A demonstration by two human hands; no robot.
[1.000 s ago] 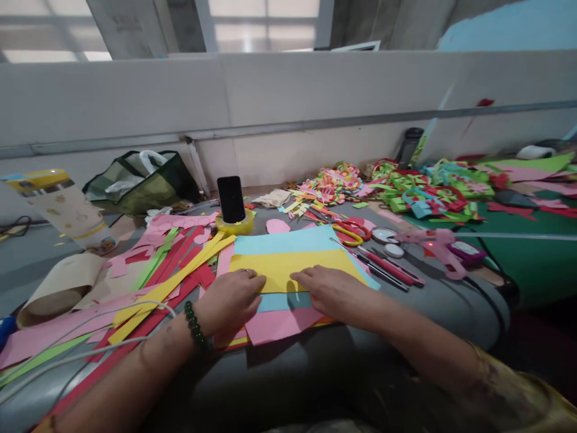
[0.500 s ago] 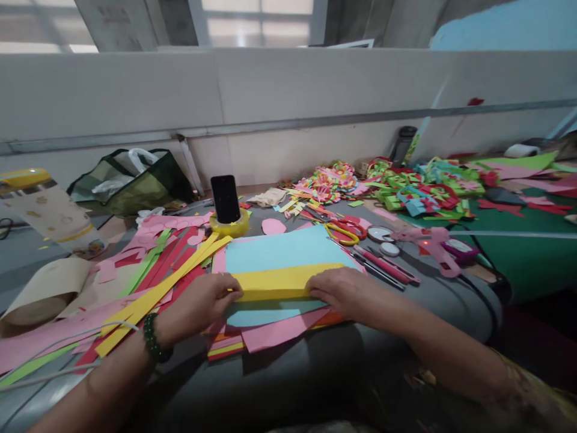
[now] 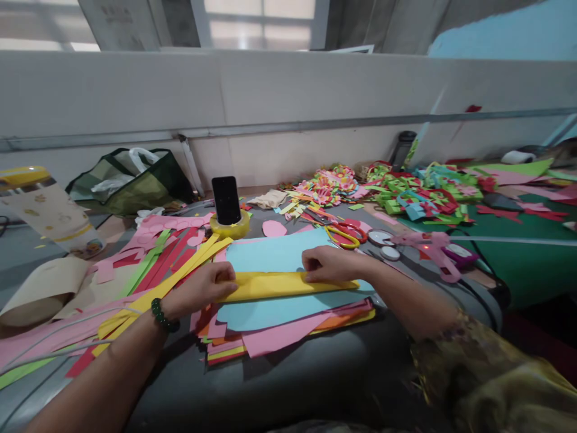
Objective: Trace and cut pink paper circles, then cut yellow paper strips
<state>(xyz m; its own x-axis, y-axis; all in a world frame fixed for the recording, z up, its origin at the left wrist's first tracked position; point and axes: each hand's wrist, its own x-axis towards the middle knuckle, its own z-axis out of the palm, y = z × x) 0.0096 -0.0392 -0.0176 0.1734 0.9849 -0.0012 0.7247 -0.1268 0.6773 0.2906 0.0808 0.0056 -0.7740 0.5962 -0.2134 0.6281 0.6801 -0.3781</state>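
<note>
A folded strip of yellow paper (image 3: 270, 286) lies across a light blue sheet (image 3: 265, 252), on top of a stack of pink, orange and red sheets (image 3: 279, 337). My left hand (image 3: 210, 282), with a green bead bracelet at the wrist, is closed on the strip's left end. Curled fingers of my right hand (image 3: 331, 264) press on the strip right of its middle. Part of the strip sticks out to the right beyond that hand. More yellow strips (image 3: 180, 270) lie beside my left forearm.
A phone (image 3: 226, 200) stands in a yellow tape roll (image 3: 231, 225) behind the stack. To the right are yellow-handled scissors (image 3: 342, 237) and a pink glue gun (image 3: 437, 249) with its cable. Piles of paper pieces (image 3: 424, 186) lie at the back; a white cup (image 3: 49, 210) stands left.
The yellow paper now lies flatter and narrower along its fold. My right hand has risen, its fingers curling over the strip, and the strip's right end now shows past it.
</note>
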